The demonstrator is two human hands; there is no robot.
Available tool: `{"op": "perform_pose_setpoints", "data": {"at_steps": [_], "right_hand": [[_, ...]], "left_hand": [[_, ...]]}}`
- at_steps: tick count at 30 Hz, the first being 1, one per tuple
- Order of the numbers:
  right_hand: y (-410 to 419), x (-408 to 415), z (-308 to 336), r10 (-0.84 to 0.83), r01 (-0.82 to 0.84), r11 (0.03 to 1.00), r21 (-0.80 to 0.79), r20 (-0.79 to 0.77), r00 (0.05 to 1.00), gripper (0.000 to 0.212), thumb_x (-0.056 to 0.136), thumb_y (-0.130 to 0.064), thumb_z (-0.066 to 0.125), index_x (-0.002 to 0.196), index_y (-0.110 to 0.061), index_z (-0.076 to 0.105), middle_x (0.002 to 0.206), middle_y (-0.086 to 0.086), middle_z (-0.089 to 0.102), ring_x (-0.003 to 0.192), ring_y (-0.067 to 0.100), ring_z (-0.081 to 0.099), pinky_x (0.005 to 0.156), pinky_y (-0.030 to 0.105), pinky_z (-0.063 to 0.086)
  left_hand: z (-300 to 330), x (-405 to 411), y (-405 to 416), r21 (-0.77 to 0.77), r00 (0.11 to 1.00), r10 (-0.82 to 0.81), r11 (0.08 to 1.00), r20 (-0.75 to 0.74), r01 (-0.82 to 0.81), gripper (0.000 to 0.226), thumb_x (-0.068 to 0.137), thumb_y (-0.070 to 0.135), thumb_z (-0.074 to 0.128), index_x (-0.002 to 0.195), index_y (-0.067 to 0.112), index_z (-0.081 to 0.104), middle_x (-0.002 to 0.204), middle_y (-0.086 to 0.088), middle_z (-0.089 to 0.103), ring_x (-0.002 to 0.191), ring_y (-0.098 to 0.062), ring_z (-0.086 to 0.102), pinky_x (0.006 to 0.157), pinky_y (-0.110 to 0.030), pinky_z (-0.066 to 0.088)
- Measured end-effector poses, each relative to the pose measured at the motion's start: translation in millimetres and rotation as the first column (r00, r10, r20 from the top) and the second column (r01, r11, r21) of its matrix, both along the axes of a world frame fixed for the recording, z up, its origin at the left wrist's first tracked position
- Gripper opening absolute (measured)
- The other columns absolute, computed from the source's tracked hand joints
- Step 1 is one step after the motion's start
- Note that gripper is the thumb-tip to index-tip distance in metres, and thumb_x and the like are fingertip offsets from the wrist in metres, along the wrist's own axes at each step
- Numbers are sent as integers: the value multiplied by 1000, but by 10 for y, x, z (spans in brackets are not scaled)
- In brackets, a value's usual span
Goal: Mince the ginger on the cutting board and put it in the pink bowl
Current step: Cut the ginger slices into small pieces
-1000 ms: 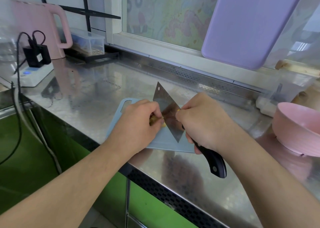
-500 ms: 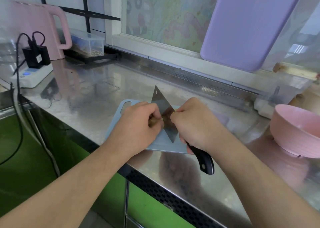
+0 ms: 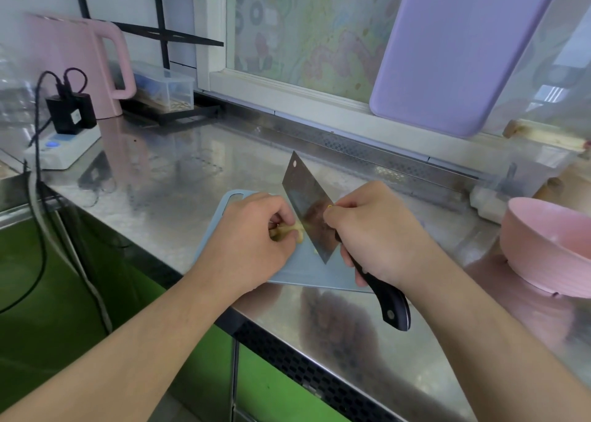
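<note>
Head view, only one: left hand (image 3: 256,239) curls over the ginger (image 3: 289,229), fingers pinching it down on the blue cutting board (image 3: 307,272); only a pale yellow bit of the ginger shows past the fingertips, rest is hidden under the hand. Right hand (image 3: 374,232) is wrapped round the black handle of the cleaver (image 3: 308,210), forefinger and thumb up on the blade near its spine, handle end sticking out below the palm. Blade stands nearly upright, edge down on the board just right of the ginger, touching or almost touching it, can't tell which. Step in hand looks like slicing, mincing not yet done, a small loose piece or two lies by the blade's lower corner. To do it well: keep left fingertips tucked back with knuckles against the blade side, cut thin slices straight down, feed the ginger toward the blade in small steps, board should not slide on the steel counter (image 3: 179,172). Ginger sits between the two hands, at the left fingertips and just left of the blade. Pink bowl (image 3: 550,245) stands well apart at the right on the counter, looks empty from what shows. Pink kettle (image 3: 76,63) and power strip (image 3: 64,148) far left, lilac board (image 3: 460,53) leaning at the window.
</note>
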State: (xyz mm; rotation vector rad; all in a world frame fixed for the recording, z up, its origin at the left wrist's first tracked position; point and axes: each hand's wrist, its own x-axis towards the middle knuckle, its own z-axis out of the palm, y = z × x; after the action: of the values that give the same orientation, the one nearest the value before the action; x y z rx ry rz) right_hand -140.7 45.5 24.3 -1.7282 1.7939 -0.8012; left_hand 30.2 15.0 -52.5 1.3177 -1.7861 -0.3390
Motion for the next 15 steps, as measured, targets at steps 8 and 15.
{"op": "perform_pose_setpoints", "data": {"at_steps": [8, 15], "right_hand": [[59, 12, 83, 25, -25, 1000, 6, 3, 1000, 24, 88, -9, 52, 66, 0, 52, 53, 22, 53, 28, 25, 44, 41, 31, 44], [72, 40, 76, 8, -7, 1000, 25, -35, 999, 26, 88, -9, 53, 63, -9, 48, 50, 19, 53, 25, 25, 46, 40, 29, 44]], "left_hand": [[-6, 4, -2, -6, 1000, -2, 1000, 15, 2, 15, 84, 22, 82, 79, 27, 68, 87, 12, 68, 88, -7, 66, 84, -34, 57], [2, -4, -3, -10, 1000, -4, 1000, 12, 4, 16, 83, 22, 81, 77, 28, 67, 87, 13, 67, 86, -8, 66, 83, -37, 58]]}}
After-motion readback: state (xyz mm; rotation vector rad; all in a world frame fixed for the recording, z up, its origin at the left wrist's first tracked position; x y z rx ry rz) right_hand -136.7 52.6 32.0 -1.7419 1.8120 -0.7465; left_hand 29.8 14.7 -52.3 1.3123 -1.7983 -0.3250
